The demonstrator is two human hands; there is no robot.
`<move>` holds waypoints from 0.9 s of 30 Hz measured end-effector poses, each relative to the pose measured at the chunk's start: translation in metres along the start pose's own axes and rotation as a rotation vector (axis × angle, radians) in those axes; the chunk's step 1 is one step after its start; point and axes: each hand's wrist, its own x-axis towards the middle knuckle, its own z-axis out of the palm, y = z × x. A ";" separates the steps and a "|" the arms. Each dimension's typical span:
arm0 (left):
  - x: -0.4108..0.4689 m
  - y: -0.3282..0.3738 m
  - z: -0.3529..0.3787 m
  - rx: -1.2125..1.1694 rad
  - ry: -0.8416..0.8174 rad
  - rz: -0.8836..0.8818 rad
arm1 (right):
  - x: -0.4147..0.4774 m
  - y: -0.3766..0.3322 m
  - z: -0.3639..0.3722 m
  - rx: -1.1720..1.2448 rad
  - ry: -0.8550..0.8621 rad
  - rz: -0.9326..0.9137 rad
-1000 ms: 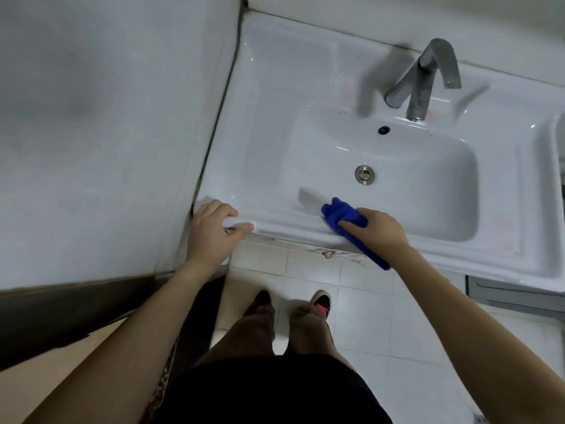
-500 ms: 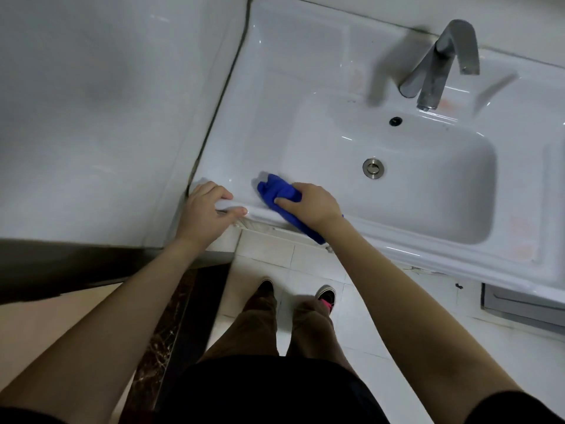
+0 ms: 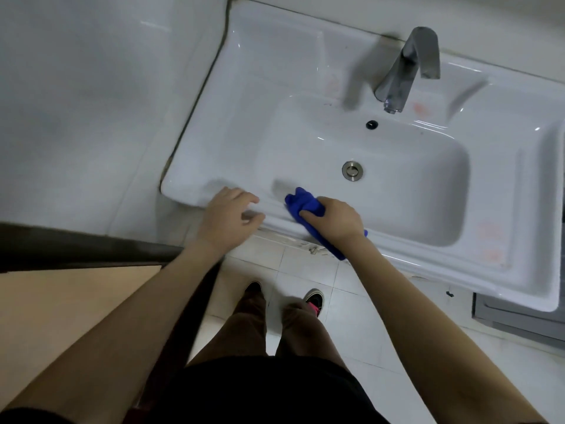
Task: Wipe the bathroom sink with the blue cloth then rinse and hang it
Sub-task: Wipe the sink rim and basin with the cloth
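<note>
We see the right hand (image 3: pixel 333 221) clamped on the blue cloth (image 3: pixel 302 201), fingers curled over the top of it and pressing it down on the front rim of the white sink (image 3: pixel 428 258), left of centre. The cloth is bunched. One wad sticks out past the fingertips toward the basin, and a tail runs back under the palm and hangs out below the wrist over the sink's front edge. The middle of the cloth is hidden under the hand. The left hand (image 3: pixel 227 218) rests on the same front rim near the left corner, just beside the cloth but not touching it. Its fingers are loosely bent and slightly blurred, and it holds nothing. The drain (image 3: pixel 352 170) sits in the basin beyond the cloth, with the overflow hole (image 3: pixel 371 124) and metal faucet (image 3: pixel 409 68) further back. Below the rim we note white floor tiles (image 3: pixel 305 270) and a dark shoe (image 3: pixel 313 298).
</note>
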 end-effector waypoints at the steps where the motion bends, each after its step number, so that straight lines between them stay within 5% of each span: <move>1: 0.000 0.019 0.014 -0.041 -0.046 0.035 | 0.002 -0.003 0.001 0.014 -0.007 -0.015; 4: -0.001 0.045 0.046 -0.050 -0.095 0.108 | -0.010 0.031 -0.013 0.009 0.009 0.000; 11: 0.003 0.041 0.064 -0.067 0.038 0.039 | -0.073 0.163 -0.078 -0.025 0.099 0.370; 20: 0.005 0.045 0.065 -0.083 0.052 0.038 | -0.006 0.013 -0.006 0.004 0.005 0.005; 27: 0.007 0.042 0.065 -0.129 0.084 0.070 | -0.060 0.150 -0.067 -0.031 0.043 0.218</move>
